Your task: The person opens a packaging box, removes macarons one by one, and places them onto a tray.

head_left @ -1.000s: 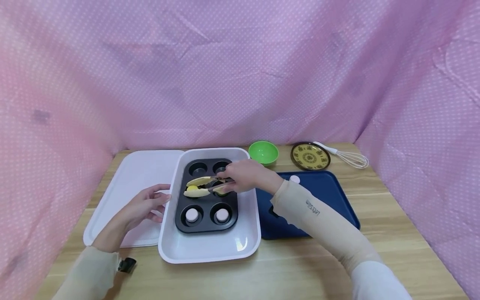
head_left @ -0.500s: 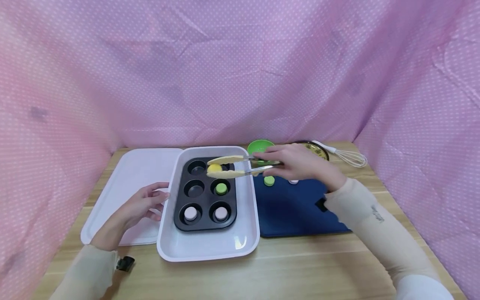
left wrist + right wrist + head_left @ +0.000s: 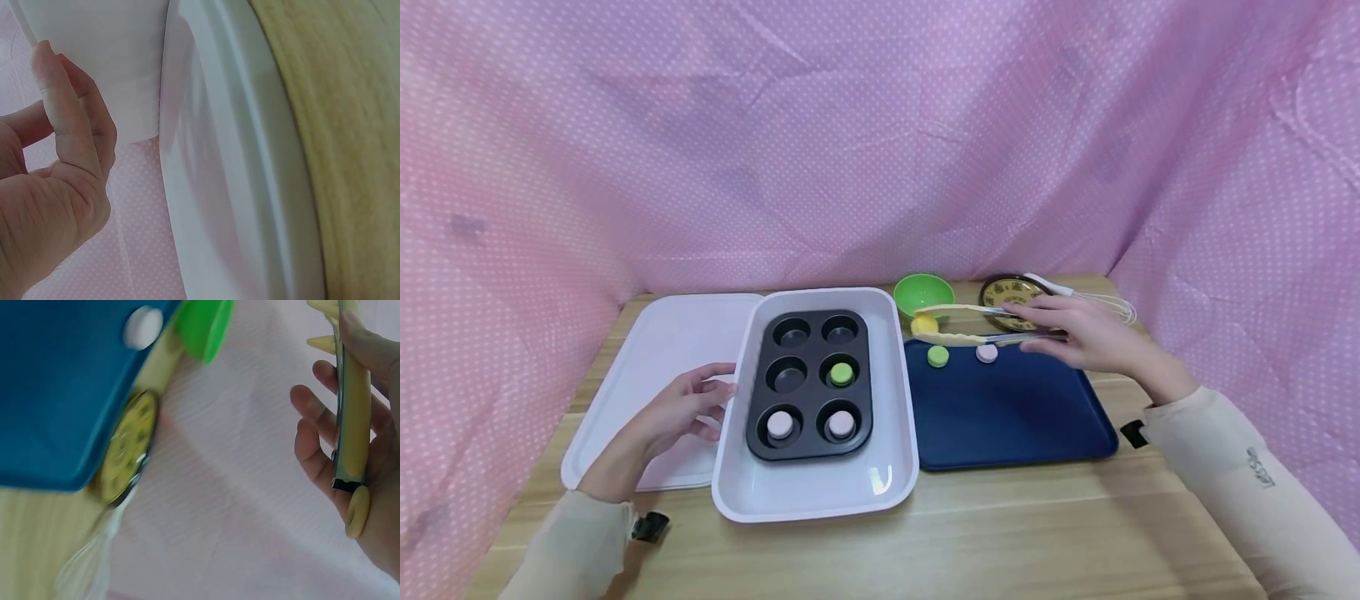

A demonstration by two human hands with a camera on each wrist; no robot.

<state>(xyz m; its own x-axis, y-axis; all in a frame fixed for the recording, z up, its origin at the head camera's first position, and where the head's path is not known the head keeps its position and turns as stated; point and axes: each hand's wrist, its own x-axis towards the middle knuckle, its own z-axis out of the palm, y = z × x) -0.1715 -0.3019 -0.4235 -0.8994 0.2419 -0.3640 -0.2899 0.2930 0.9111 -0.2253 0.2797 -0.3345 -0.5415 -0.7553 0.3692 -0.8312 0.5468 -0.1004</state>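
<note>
Right hand (image 3: 1093, 337), right of centre in the head view: fingers curled round a pair of yellow-tipped tongs (image 3: 981, 325), held roughly level, tips pointing left. Tongs pinch a yellow disc (image 3: 923, 323) at the upper left corner of the blue tray (image 3: 1011, 412), just below the green bowl (image 3: 926, 296). On the tray's upper edge, side by side: one green disc (image 3: 937, 356), one pale pink disc (image 3: 987, 352). Left hand (image 3: 670, 412), lower left: fingers loosely bent, tips touching the left rim of the white dish (image 3: 816, 496), holding nothing. Inside the dish: black six-cup muffin pan (image 3: 810, 385), with a green disc in the middle right cup and pale pink discs in both lower cups; three cups bare. White board (image 3: 651, 358) lies under the left hand. Upper right of the table: patterned round plate (image 3: 1009, 293) and wire whisk (image 3: 1101, 304), partly hidden by the right hand.
</note>
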